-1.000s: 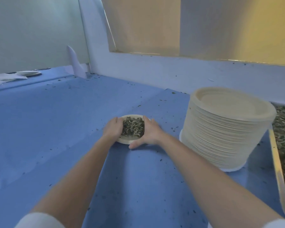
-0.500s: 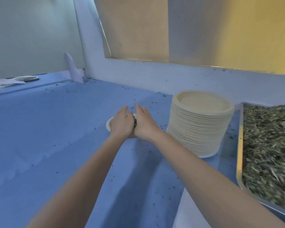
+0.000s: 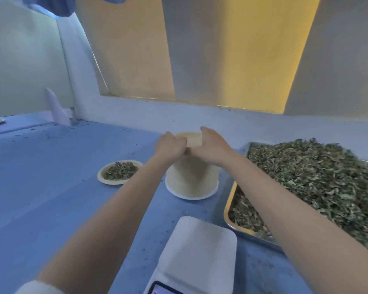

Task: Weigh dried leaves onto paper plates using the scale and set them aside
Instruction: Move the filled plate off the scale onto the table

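The blue bench [image 3: 51, 187] fills the view, flecked with leaf crumbs. At its right edge sits the big metal tray [image 3: 228, 211], heaped with dried leaves [image 3: 319, 179]. At the near edge, just left of the tray, there's the white scale [image 3: 200, 251], platform bare, a corner of its display showing at the bottom. Toward the back edge stands the tall stack of paper plates [image 3: 191, 179], just beside the tray's far left corner. Both hands are up on top of that stack: the left hand [image 3: 170, 145] has its fingers curled at the top plate's rim, the right hand [image 3: 210, 148] cups the rim from the other side, thumbs close together; whether one plate is pinched free I cannot tell. Just left of the stack, lying flat on the bench, is the filled plate [image 3: 120, 172] with its small pile of leaves.
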